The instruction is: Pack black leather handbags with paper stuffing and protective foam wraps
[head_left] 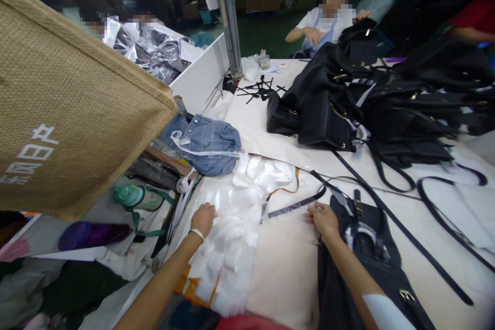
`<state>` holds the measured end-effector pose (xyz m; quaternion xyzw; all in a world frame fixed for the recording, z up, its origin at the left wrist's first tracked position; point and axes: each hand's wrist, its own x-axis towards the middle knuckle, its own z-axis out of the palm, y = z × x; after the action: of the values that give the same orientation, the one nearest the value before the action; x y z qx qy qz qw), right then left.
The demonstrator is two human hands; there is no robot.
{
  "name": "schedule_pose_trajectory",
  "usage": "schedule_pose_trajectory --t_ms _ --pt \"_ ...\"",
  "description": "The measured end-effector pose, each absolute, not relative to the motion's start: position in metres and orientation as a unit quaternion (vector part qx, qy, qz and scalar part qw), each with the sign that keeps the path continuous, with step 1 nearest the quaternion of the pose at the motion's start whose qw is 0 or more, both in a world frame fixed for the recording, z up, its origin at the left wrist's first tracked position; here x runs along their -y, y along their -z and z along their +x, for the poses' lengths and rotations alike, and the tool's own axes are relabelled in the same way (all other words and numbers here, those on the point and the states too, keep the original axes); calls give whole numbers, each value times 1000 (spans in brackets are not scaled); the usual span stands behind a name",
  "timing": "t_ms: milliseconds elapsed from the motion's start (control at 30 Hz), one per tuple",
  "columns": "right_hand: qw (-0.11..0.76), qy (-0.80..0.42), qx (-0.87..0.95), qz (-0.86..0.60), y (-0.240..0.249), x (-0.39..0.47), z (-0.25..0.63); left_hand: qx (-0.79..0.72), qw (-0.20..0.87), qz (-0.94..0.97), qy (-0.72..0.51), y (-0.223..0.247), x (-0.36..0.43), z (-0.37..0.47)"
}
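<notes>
My left hand (204, 219) is at the left edge of a loose pile of thin white wrapping sheets (235, 221), its fingers curled onto a sheet. My right hand (325, 220) is at the left side of a black backpack (367, 247) lying on the table, fingers bent together and pointing left. What those fingers hold, if anything, is too small to tell. Just above them runs a black strap (296, 205) with a clear plastic wrap. White wrapping also shows around the backpack's upper hardware. Both hands are apart, with bare tabletop between them.
Black bags (328, 118) are heaped at the back right. A denim bag (211, 142) lies behind the sheets. A burlap sheet (77, 103) hangs at the left, above a green bottle (145, 197). A metal post (228, 15) rises at the back; a co-worker (328, 26) sits across the table.
</notes>
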<state>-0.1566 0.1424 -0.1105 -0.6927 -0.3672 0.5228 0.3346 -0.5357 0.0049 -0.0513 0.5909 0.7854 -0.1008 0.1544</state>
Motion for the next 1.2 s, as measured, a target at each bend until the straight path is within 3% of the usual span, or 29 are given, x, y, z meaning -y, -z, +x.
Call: schedule_pose_trajectory --t_ms 267,367,567,667,833,1033,1200 --pt "252 -591 498 -582 46 -71 -206 -757 157 627 99 13 -11 -548" --pt "227 -647 499 -529 33 -45 -238 -762 180 622 6 -4 -9 -540" --pt "197 -777 366 -473 21 -4 -280 -678 582 334 -300 -15 13 -483" --pt "194 -828 255 -459 17 9 -288 -622 646 289 -335 -6 28 -446" --pt "248 -834 189 -454 12 21 -288 -605 654 318 -326 7 37 -418" --pt "253 -833 190 -454 23 21 -285 -579 673 398 -232 7 23 -433" --pt "243 -750 263 -556 58 30 -290 -696 520 451 -206 20 -25 -443"
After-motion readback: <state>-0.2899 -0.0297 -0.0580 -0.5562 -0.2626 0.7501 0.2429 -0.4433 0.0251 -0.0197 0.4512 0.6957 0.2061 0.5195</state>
